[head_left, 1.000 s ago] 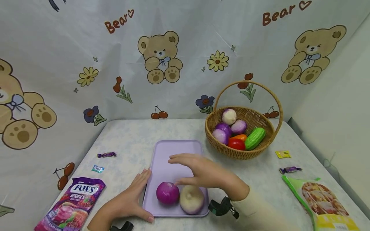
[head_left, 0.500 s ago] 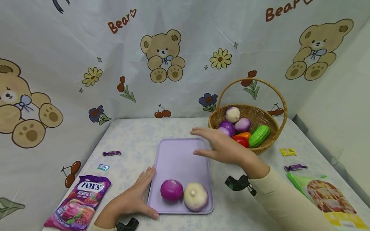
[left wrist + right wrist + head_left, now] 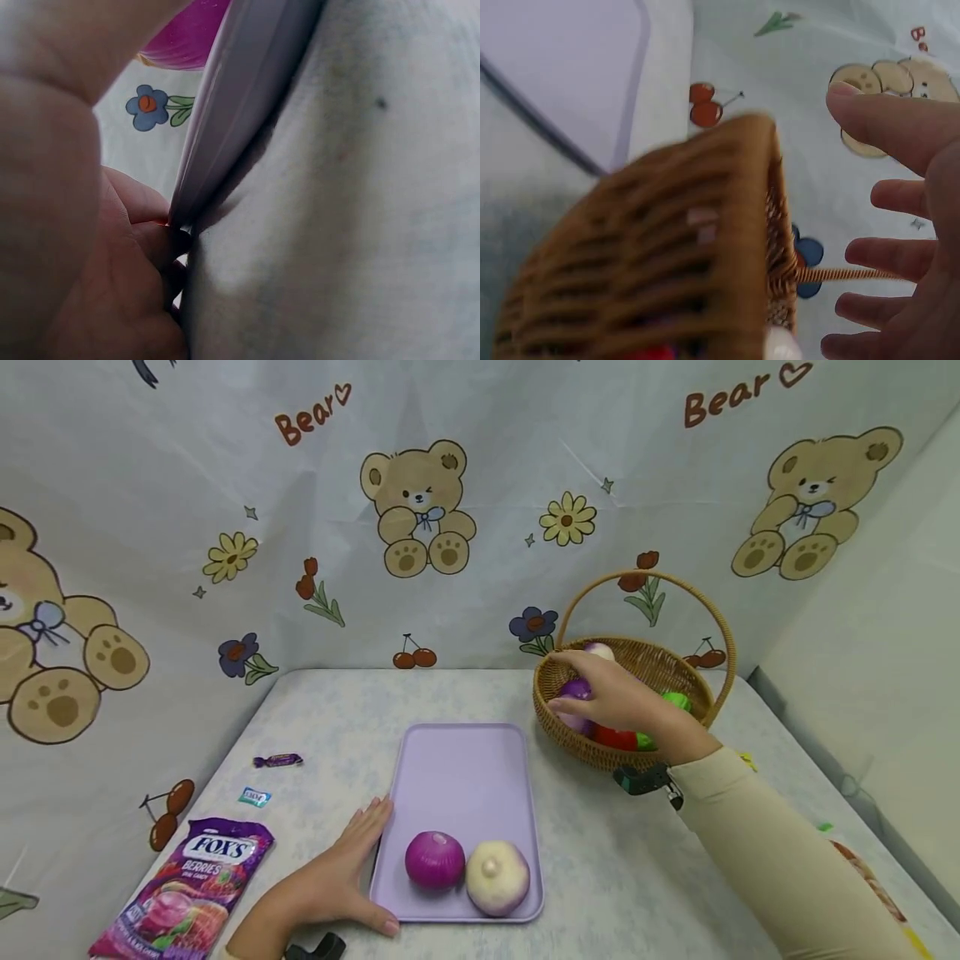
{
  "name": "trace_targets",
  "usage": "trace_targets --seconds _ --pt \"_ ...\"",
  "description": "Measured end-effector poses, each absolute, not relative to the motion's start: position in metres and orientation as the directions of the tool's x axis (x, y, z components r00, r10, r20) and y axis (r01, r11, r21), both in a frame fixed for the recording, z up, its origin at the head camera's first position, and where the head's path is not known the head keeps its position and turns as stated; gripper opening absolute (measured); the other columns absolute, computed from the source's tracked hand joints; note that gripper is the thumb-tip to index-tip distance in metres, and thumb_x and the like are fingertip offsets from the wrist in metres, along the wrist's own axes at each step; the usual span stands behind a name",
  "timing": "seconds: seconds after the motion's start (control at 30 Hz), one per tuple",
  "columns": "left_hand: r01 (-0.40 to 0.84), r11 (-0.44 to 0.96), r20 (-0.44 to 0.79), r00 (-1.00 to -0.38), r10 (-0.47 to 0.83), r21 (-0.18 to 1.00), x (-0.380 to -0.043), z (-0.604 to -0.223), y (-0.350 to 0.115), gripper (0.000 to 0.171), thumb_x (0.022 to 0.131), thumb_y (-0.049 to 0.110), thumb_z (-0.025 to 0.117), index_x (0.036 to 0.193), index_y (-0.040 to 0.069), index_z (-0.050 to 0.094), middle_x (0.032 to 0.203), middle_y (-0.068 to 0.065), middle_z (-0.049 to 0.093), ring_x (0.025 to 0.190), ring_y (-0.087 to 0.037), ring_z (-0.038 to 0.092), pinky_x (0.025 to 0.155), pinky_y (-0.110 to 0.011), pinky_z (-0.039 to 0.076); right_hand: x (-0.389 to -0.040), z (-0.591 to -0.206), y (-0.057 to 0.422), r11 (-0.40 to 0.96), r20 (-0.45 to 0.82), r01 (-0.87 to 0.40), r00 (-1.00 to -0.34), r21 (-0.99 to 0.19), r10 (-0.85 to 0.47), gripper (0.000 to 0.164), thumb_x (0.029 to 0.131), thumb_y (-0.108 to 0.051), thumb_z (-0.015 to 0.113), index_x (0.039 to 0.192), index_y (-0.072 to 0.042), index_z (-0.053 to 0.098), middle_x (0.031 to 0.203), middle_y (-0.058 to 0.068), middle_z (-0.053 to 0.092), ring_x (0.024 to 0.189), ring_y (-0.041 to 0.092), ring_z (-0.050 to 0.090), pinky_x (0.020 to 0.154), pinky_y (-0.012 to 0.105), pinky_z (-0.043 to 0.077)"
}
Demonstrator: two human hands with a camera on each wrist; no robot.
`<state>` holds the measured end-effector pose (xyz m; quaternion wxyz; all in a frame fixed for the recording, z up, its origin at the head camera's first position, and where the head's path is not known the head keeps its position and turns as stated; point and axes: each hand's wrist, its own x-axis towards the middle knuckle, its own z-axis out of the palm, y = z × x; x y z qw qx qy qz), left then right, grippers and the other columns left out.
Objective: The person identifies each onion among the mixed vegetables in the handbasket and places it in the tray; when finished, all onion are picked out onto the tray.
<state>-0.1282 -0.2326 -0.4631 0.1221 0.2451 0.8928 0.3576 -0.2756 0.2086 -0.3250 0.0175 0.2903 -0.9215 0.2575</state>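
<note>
My left hand (image 3: 337, 877) lies along the left edge of a lilac tray (image 3: 461, 777), fingers fairly straight; in the left wrist view its fingertips are at the tray's rim (image 3: 232, 127). On the tray's near end sit a purple onion (image 3: 435, 860) and a white-and-purple turnip (image 3: 497, 878), side by side. My right hand (image 3: 618, 693) is over the wicker basket (image 3: 570, 746), thumb and fingers spread with nothing between them. Beneath it show a purple onion (image 3: 576, 688), a red tomato (image 3: 615, 739) and part of a green cucumber (image 3: 678, 700); other vegetables are partly hidden.
At the left lie a purple candy bag (image 3: 195, 885), a blue-and-white candy (image 3: 255, 797) and a purple-wrapped candy (image 3: 277, 761). The right sleeve (image 3: 787, 852) mostly covers another bag at the right. The basket's tall handle (image 3: 645, 572) arches up before a bear-printed cloth (image 3: 480, 610).
My right hand has gone from above the turnip on the tray, rightward and away, to over the basket. My left hand has stayed at the tray's edge.
</note>
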Motion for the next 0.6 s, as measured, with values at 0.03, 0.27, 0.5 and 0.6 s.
trace_targets --seconds 0.03,0.27,0.5,0.6 --pt "0.358 0.621 -0.038 -0.847 0.531 0.697 -0.129 -0.464 -0.232 0.156 0.057 0.065 0.098 0.167 -0.002 0.011 0.173 -0.022 0.003 0.157 -0.041 -0.003 0.125 -0.046 -0.004 -0.278 -0.326 0.213 0.716 0.161 -0.527 -0.841 -0.459 -0.516 0.076 0.097 -0.036 0.079 0.159 -0.006 0.045 0.155 0.017 0.05 0.137 0.039 0.051 0.11 0.062 0.045" --pt "0.402 0.6 -0.002 -0.83 0.558 0.692 -0.135 -0.463 -0.229 0.155 0.058 0.064 0.098 0.165 -0.007 0.012 0.171 -0.027 0.005 0.157 -0.043 0.0 0.12 -0.023 -0.011 -0.285 -0.326 0.236 0.755 0.117 -0.491 -0.862 -0.434 -0.494 0.077 0.098 -0.039 0.077 0.159 -0.006 0.044 0.151 0.02 0.052 0.135 0.042 0.051 0.11 0.064 0.042" --pt "0.36 0.612 -0.026 -0.848 0.529 0.705 -0.131 -0.459 -0.232 0.156 0.057 0.064 0.098 0.166 -0.004 0.011 0.172 -0.023 0.004 0.157 -0.041 -0.002 0.121 -0.026 -0.01 -0.289 -0.329 0.236 0.748 0.083 -0.49 -0.856 -0.448 -0.511 0.078 0.1 -0.041 0.075 0.16 -0.004 0.042 0.153 0.025 0.051 0.136 0.047 0.051 0.11 0.064 0.042" --pt "0.341 0.608 -0.038 -0.852 0.522 0.717 -0.127 -0.462 -0.233 0.155 0.057 0.063 0.099 0.167 -0.002 0.011 0.173 -0.022 0.003 0.157 -0.041 -0.004 0.12 -0.023 -0.011 -0.289 -0.335 0.234 0.741 0.069 -0.5 -0.846 -0.448 -0.53 0.076 0.1 -0.038 0.075 0.159 -0.003 0.043 0.151 0.025 0.053 0.136 0.046 0.052 0.111 0.064 0.041"
